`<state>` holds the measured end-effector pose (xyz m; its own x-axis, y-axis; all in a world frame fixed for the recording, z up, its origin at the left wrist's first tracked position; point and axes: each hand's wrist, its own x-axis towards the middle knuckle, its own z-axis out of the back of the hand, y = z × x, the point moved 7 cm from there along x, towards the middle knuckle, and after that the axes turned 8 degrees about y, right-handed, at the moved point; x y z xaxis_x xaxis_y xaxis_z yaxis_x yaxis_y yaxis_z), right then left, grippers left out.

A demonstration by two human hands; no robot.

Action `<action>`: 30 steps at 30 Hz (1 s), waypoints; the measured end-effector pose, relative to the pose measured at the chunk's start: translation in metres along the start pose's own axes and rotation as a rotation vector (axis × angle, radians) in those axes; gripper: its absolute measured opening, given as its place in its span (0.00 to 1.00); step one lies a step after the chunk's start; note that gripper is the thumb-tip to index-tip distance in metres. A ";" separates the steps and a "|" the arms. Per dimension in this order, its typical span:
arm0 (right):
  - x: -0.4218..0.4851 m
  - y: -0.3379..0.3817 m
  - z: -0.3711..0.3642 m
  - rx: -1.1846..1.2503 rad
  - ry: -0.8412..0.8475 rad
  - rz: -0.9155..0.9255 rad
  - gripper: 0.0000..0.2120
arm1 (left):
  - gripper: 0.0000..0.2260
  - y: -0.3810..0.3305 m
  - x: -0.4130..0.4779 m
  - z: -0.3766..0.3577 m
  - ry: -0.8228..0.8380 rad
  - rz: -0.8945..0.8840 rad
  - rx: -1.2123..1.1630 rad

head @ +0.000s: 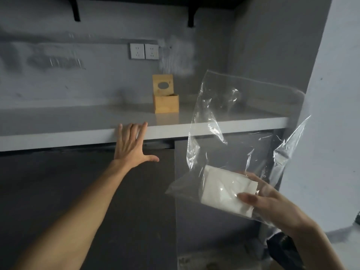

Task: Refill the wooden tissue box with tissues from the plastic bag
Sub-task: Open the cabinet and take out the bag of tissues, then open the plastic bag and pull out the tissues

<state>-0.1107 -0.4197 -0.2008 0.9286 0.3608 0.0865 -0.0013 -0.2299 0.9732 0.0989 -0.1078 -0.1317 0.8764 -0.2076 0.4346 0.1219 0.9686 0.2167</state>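
From the head view: held the plastic bag (243,123) up in the right hand (272,203), with thumb and fingers (247,197) pinched on its lower end through the film, around the folded stack of white tissues (226,190) inside. Had the left hand (130,147) stretched toward the front edge of the worktop (78,121), fingers (132,131) straight and spread, gripping nothing; could not tell whether touching that edge or just short of it. Found the wooden tissue box (165,103) standing far back on the worktop, below the sockets (144,51), well apart from both hands, with lid (163,77) tipped up and open. Could not see down into the box. Judged the task barely begun, with the box open and waiting and the tissues not yet out of the bag. Left to do, by that reading: bring the bag over, draw the stack out, seat it in the box, pull a sheet through the oval slot (163,85) and lower the lid.
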 end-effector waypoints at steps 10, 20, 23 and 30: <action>0.049 0.045 -0.027 -0.162 0.124 -0.009 0.21 | 0.46 -0.004 0.019 -0.021 -0.268 0.078 0.062; 0.119 0.154 -0.076 -0.196 0.179 -0.432 0.36 | 0.23 0.033 0.024 0.042 0.262 -0.003 -0.379; 0.135 0.228 -0.104 -0.131 0.164 -0.510 0.29 | 0.16 0.058 0.031 0.100 0.682 0.383 -1.295; 0.174 0.387 -0.160 -0.099 0.211 -0.523 0.29 | 0.31 0.133 0.113 0.296 0.524 0.422 -2.213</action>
<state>-0.0088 -0.3010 0.2248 0.7208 0.5788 -0.3814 0.3942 0.1103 0.9124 0.0760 -0.0433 0.2050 0.9384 -0.3367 -0.0780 -0.2116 -0.3814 -0.8998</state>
